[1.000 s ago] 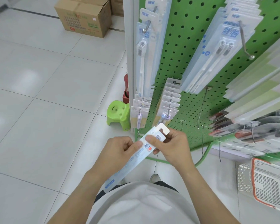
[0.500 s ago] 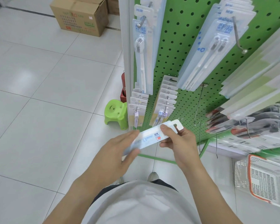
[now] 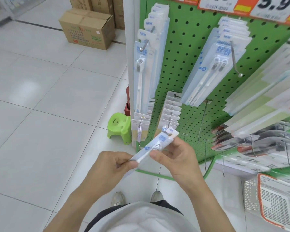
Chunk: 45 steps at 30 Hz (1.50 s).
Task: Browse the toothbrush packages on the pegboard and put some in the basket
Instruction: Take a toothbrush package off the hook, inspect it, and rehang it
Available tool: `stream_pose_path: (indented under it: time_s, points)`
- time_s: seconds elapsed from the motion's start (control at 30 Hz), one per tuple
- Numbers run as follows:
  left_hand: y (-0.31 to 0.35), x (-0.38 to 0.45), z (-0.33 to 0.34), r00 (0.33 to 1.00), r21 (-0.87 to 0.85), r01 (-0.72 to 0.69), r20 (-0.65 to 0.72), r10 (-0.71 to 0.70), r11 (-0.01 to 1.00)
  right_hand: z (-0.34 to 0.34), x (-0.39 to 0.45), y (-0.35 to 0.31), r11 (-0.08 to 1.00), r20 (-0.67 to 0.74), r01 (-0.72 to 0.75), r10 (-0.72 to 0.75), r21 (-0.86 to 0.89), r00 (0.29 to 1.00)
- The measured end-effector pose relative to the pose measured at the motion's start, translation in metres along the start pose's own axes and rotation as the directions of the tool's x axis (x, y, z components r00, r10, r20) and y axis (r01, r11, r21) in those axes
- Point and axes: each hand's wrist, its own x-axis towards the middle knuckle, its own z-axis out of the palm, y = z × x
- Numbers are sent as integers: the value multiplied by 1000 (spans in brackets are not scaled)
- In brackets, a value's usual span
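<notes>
- Hands, two. The left hand (image 3: 110, 166) has its fingers curled round the lower end of one toothbrush package (image 3: 155, 144); the right hand (image 3: 176, 158) pinches the upper end between thumb and fingertips.
- Toothbrush package in hand, one: held slantwise in front of the pegboard (image 3: 182, 67), hang-tab uppermost, bristles facing up. Its lower end is hidden inside the left fist.
- Hanging stacks on the green pegboard: one stack of single-brush packs (image 3: 144, 67) at the left edge, one stack of twin-brush packs (image 3: 213, 64) to its right, two stacks of small carded items (image 3: 170, 114) below. Packs per stack cannot be counted; they overlap.
- Further packs at the right edge: blurred, cut off, kind unclear.
- Bare metal hooks, several, on the lower board.
- Basket (image 3: 274, 203), one: white with orange rim, on the floor at lower right, partly out of frame, well apart from the hands.
- Price cards (image 3: 273, 5), two, tops cut off.
- Green stool (image 3: 119, 126), one.
- Cardboard box (image 3: 87, 29), one whole; more behind it, cropped.
</notes>
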Motion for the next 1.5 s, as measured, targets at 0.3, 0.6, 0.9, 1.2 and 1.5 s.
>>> stream_pose_path:
  time_s: [0.3, 0.6, 0.9, 1.2, 1.5]
  points:
    - [16, -5, 4, 972, -243, -59, 208, 111, 968, 10, 8, -31, 975, -178, 201, -182, 94, 967]
    - [66, -4, 6, 877, -58, -427, -269, 397, 903, 31, 22, -72, 953, -22, 302, -302, 17, 953]
    - [95, 13, 5, 658, 101, -635, -450, 604, 766, 59, 31, -111, 827, 12, 510, -522, -238, 853]
    - [93, 26, 0, 672, 112, -608, -456, 584, 786, 68, 36, -117, 730, -41, 572, -629, -373, 777]
    - [93, 32, -4, 721, 104, -555, -434, 540, 825, 71, 45, -111, 684, -60, 575, -665, -448, 744]
